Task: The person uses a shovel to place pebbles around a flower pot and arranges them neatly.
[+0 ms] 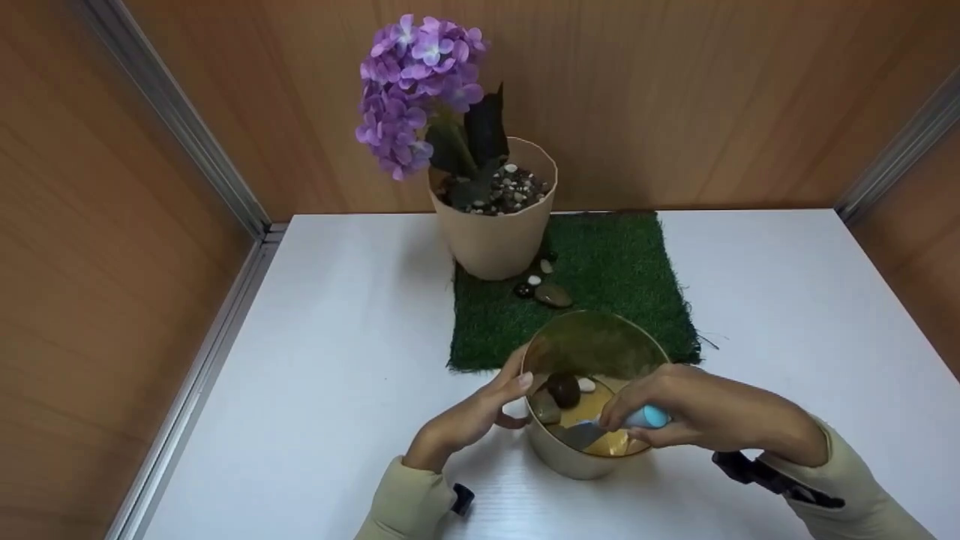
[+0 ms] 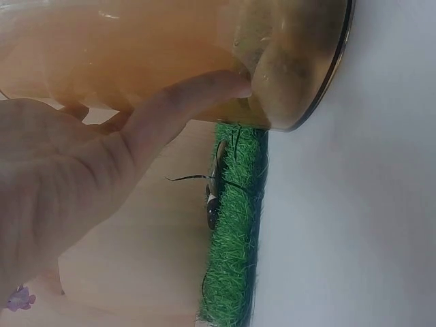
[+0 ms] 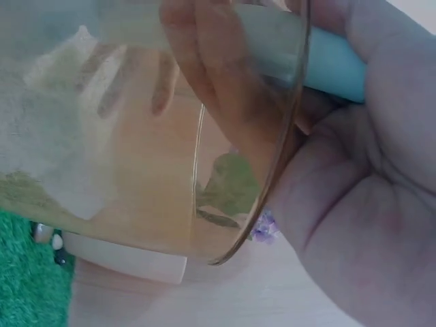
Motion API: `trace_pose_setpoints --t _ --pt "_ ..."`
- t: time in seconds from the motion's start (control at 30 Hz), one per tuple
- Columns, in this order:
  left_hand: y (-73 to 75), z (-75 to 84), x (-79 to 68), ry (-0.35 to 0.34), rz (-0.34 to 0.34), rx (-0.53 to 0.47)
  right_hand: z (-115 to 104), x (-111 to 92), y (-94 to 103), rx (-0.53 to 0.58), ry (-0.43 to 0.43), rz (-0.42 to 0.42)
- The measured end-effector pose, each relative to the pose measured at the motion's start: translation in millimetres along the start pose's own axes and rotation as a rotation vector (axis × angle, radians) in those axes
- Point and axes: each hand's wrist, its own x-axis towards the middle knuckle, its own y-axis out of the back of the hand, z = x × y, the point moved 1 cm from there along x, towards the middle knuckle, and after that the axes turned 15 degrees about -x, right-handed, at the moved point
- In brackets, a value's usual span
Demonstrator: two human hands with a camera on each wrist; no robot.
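A round amber-tinted clear container (image 1: 562,459) stands on the white table near the front edge of the turf mat. My left hand (image 1: 469,416) holds its left side; in the left wrist view the thumb (image 2: 184,99) lies along the wall. Reaching in over the rim, my right hand (image 1: 701,409) grips the light-blue handle (image 1: 651,416) of a small trowel. Its grey blade (image 1: 581,434) points down and left inside. A dark stone (image 1: 564,390), a greyish stone (image 1: 545,407) and a white pebble (image 1: 586,385) lie in the container. Whether the blade touches the bottom I cannot tell.
Behind the container, a green artificial turf mat (image 1: 615,262) carries several loose stones (image 1: 553,295). A beige pot (image 1: 491,240) with purple flowers (image 1: 420,82) and gravel stands at its back left. Wood-look panels (image 1: 675,97) enclose the table (image 1: 345,322).
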Motion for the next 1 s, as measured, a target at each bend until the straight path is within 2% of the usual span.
trace_pose_setpoints --t 0.1,0.37,0.57,0.77,1.0 --pt "0.0 0.2 0.2 0.000 -0.001 0.001 -0.8 1.0 -1.1 -0.013 -0.013 -0.014" --pt "-1.0 1.1 0.5 -0.006 -0.004 0.003 0.8 3.2 -0.8 0.089 -0.056 -0.038" --pt "-0.5 -0.2 -0.2 -0.003 -0.001 0.005 4.2 6.1 1.8 0.125 -0.088 -0.064" --pt "0.3 1.4 -0.6 0.001 0.012 -0.004 5.8 11.8 3.4 0.222 -0.131 -0.095" --pt "-1.2 2.0 0.0 -0.015 -0.015 -0.005 9.2 12.4 4.4 0.331 -0.174 -0.059"
